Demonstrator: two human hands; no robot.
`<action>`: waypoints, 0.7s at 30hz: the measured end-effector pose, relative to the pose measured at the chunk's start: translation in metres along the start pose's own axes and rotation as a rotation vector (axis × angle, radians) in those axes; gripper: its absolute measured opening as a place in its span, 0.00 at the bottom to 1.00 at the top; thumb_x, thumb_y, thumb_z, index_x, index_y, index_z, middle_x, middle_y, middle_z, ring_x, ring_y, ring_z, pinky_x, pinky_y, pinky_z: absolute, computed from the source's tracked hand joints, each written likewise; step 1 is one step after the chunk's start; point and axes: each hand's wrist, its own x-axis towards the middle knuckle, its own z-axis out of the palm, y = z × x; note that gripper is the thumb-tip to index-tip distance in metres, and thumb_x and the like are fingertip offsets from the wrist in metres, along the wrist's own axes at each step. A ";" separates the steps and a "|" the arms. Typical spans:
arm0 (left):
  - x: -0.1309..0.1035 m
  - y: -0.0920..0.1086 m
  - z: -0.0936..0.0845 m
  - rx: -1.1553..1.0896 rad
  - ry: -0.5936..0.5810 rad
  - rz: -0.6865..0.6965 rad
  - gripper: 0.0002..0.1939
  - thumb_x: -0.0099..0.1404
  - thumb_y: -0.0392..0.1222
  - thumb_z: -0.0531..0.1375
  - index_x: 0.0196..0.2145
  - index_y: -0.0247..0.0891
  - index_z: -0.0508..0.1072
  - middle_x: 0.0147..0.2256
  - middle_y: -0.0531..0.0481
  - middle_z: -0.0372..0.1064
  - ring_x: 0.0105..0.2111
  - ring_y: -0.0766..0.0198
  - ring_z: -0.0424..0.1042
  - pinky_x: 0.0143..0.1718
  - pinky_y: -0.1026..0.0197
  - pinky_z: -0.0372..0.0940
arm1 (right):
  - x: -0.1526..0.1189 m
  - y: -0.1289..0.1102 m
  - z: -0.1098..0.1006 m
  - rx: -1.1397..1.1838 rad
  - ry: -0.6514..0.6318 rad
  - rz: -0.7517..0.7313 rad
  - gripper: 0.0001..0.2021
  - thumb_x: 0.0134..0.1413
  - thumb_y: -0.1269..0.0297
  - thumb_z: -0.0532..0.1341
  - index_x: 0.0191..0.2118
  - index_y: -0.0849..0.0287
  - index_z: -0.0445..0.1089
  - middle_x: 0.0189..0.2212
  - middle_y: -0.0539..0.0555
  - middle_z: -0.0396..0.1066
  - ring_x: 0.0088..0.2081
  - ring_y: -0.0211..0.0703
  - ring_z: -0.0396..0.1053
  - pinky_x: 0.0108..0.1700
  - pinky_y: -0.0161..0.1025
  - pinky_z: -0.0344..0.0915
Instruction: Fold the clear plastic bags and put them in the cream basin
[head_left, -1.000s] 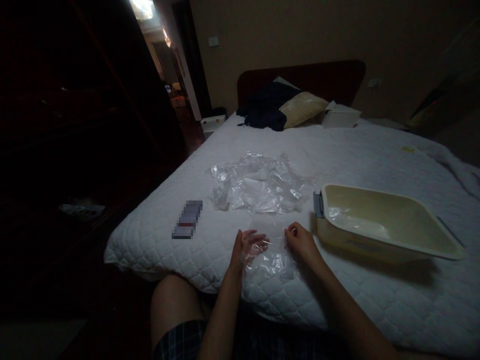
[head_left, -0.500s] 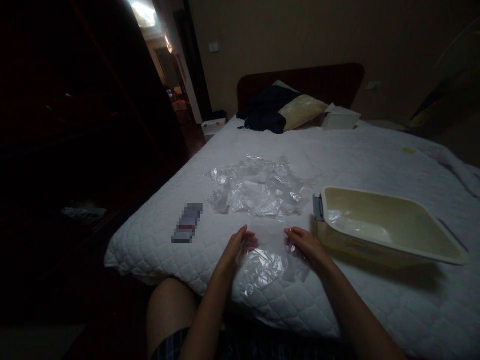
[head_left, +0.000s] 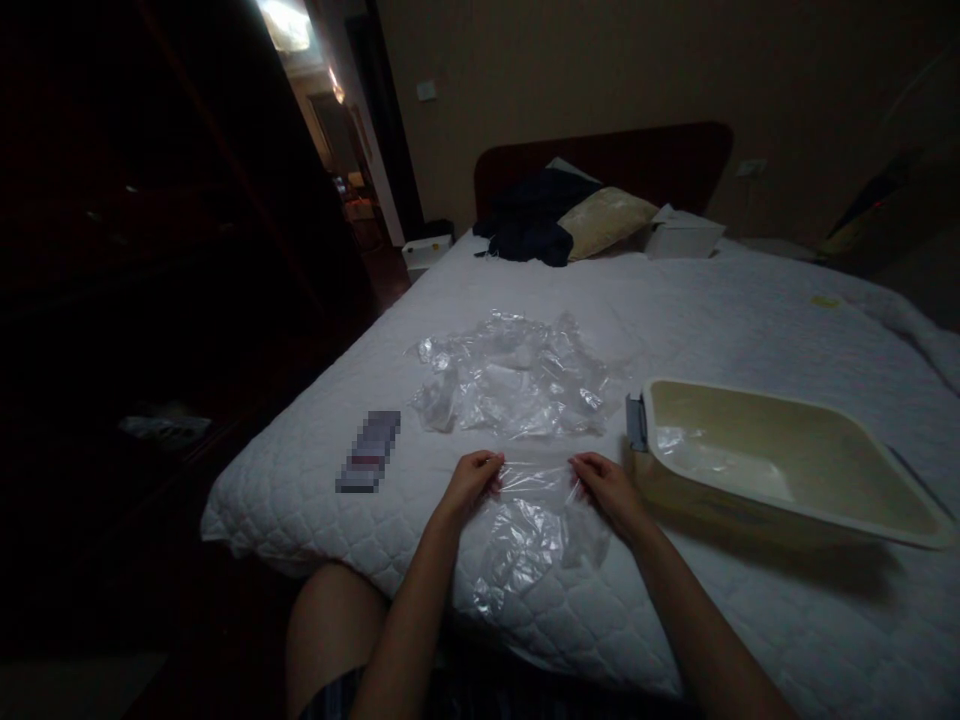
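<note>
A clear plastic bag hangs crumpled between my hands over the near side of the bed. My left hand pinches its upper left edge, and my right hand pinches the upper right edge. Between them the film is pulled fairly straight, with shiny creases running across. Just beyond my hands lies a spread of several crumpled clear plastic bags; their exact number cannot be made out.
An open cream plastic bin with a grey latch stands right of my right hand. A pixelated flat item lies on the white quilted bed at left. Farther back are dark clothes, a yellowish pillow and a white box.
My left hand has closed on the bag's edge, its fingers more spread before. The film between my hands is now stretched tighter. The view has shifted slightly.
</note>
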 end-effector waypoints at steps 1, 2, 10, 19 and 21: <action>-0.001 0.001 -0.002 0.010 -0.003 -0.012 0.19 0.47 0.55 0.62 0.21 0.34 0.67 0.14 0.56 0.59 0.13 0.72 0.57 0.15 0.69 0.51 | 0.001 0.001 0.000 0.012 -0.003 0.009 0.18 0.40 0.48 0.60 0.30 0.60 0.66 0.18 0.46 0.64 0.17 0.32 0.60 0.18 0.30 0.56; -0.002 0.001 -0.003 0.021 -0.004 -0.022 0.19 0.47 0.55 0.62 0.20 0.34 0.67 0.14 0.56 0.58 0.12 0.73 0.56 0.14 0.69 0.50 | 0.001 0.002 0.000 0.020 -0.006 0.014 0.18 0.40 0.48 0.60 0.30 0.60 0.65 0.18 0.47 0.64 0.17 0.32 0.60 0.18 0.30 0.56; 0.004 -0.003 -0.002 0.221 0.075 0.041 0.19 0.49 0.55 0.60 0.18 0.35 0.65 0.14 0.57 0.55 0.14 0.72 0.53 0.17 0.68 0.46 | 0.005 0.011 -0.002 -0.036 0.036 0.006 0.19 0.41 0.47 0.58 0.32 0.60 0.64 0.16 0.45 0.61 0.13 0.30 0.53 0.14 0.29 0.49; -0.012 0.006 0.008 0.737 0.442 0.189 0.13 0.50 0.52 0.60 0.19 0.40 0.66 0.19 0.51 0.63 0.27 0.59 0.65 0.27 0.64 0.50 | 0.004 0.014 0.001 -0.173 0.070 -0.048 0.20 0.40 0.48 0.57 0.35 0.59 0.65 0.18 0.45 0.61 0.15 0.33 0.58 0.14 0.30 0.54; -0.008 0.010 0.004 0.743 0.383 0.141 0.15 0.50 0.53 0.59 0.19 0.39 0.67 0.19 0.50 0.64 0.25 0.59 0.65 0.27 0.63 0.51 | 0.005 0.015 0.001 -0.179 0.062 -0.045 0.19 0.41 0.49 0.57 0.35 0.60 0.65 0.19 0.46 0.62 0.18 0.35 0.62 0.14 0.30 0.56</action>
